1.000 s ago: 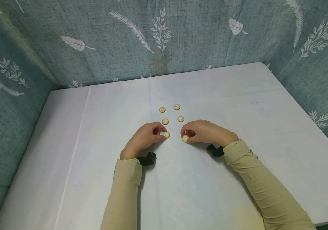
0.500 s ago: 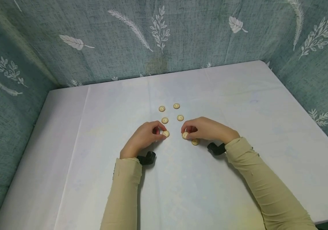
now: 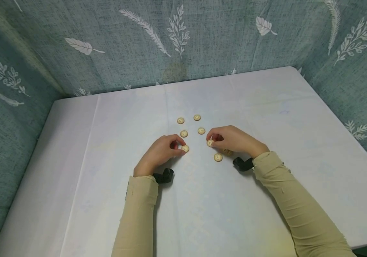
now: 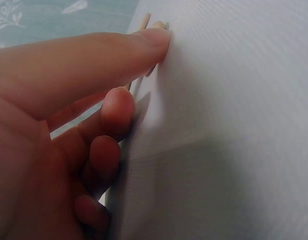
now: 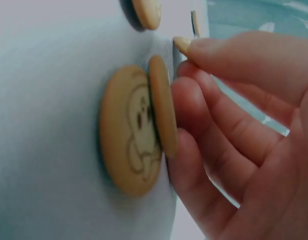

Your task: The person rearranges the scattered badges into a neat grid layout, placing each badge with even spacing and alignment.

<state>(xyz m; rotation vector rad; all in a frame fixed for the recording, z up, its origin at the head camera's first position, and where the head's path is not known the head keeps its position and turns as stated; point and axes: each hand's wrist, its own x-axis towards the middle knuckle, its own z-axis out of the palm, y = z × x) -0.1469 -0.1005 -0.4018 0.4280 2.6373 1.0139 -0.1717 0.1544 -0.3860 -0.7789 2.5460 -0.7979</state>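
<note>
Partly hidden beneath the right hand are two wooden discs, shown overlapping in the right wrist view, the lower bearing a drawn figure; markings elsewhere are too small to decipher. The right thumb and fingertip narrowly pinch a third disc; the left hand pinches a fourth disc. On the white tablecloth, four discs lie beyond the hands and one disc nearer the person.

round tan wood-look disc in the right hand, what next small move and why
Perhaps the right hand should nudge its round tan disc closer to the similar disc in the left hand: their gap looks wider than that in the two loose pairs beyond.
</note>
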